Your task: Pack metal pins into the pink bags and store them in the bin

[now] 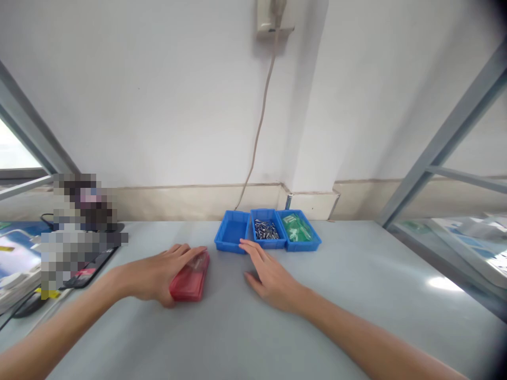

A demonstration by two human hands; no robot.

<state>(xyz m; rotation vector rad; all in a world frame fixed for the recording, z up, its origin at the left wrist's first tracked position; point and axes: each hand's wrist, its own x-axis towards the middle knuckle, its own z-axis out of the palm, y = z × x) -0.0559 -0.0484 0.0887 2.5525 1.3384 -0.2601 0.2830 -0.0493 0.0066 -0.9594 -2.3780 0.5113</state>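
My left hand (pixel 164 272) is closed round the left side of a glossy red packet (pixel 190 282) lying on the table. The packet looks like a stack of clear-and-red plastic pouches, partly covered by my fingers. My right hand (pixel 271 279) has its fingers stretched out and its thumb apart, holding nothing. Its fingertips reach the front right corner of a blue bin (pixel 233 245) with nothing in it; whether they touch it I cannot tell. Beside this bin stands a second blue bin (pixel 269 244) of small metal pieces (pixel 265 230). The third blue bin (pixel 303 246) holds green-and-white plastic packets (pixel 297 228).
The grey table (pixel 237 338) runs back to the wall. A cable (pixel 259 126) hangs from a wall socket (pixel 266 21) down behind the bins. At the left edge lie a dark tray (pixel 93 269), cords and a blurred-out area. Metal frame posts (pixel 447 142) rise at both sides.
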